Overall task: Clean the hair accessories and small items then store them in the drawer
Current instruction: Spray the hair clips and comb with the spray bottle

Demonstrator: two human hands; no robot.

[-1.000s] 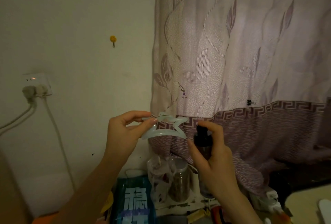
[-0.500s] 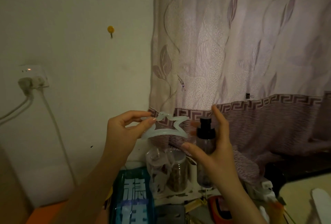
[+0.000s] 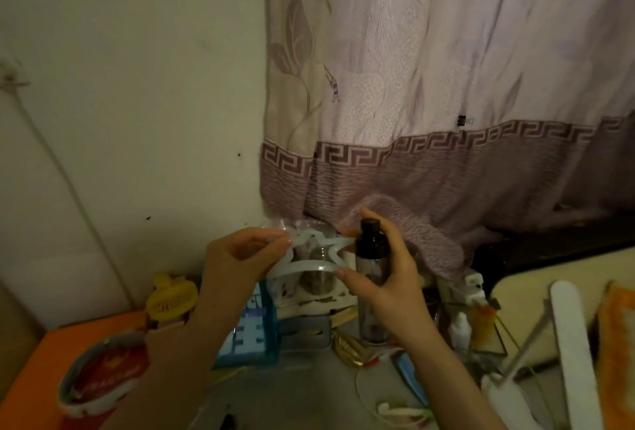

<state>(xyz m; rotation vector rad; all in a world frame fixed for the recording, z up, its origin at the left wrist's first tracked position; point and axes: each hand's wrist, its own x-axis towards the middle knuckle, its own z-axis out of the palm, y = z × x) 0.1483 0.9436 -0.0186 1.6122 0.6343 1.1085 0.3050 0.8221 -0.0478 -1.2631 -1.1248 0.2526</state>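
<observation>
Hair clip: a pale, star-shaped hair clip (image 3: 314, 254) is held up in the air above the back of the desk, level with the spray head, not lying on anything.
Left hand: the left hand (image 3: 240, 259) pinches the clip's left end between thumb and fingertips, leaving most of the plastic bare; I'd say that is so the spray can reach it.
Right hand: the right hand (image 3: 385, 275) is wrapped round a spray bottle (image 3: 371, 278), thumb across the front and forefinger raised behind the black pump top, apparently ready to press.
Why so close: the nozzle sits just beside the clip's right tip, so a mist would land on the clip rather than on the clutter below.
Stage: this looks like the cleaning step; no drawer is in sight.
Desk: the grey desk (image 3: 302, 392) is crowded, with a blue packet (image 3: 252, 330), a lidded jar (image 3: 316, 271) behind the clip, a yellow fan (image 3: 171, 297), a red-lidded tub (image 3: 103, 374), a small white dropper bottle (image 3: 459, 328) and a white nail file (image 3: 572, 347).
Room: dim light, a cream wall (image 3: 137, 103) on the left, and a mauve leaf-patterned curtain (image 3: 446, 86) whose hem drapes onto the things at the back.
</observation>
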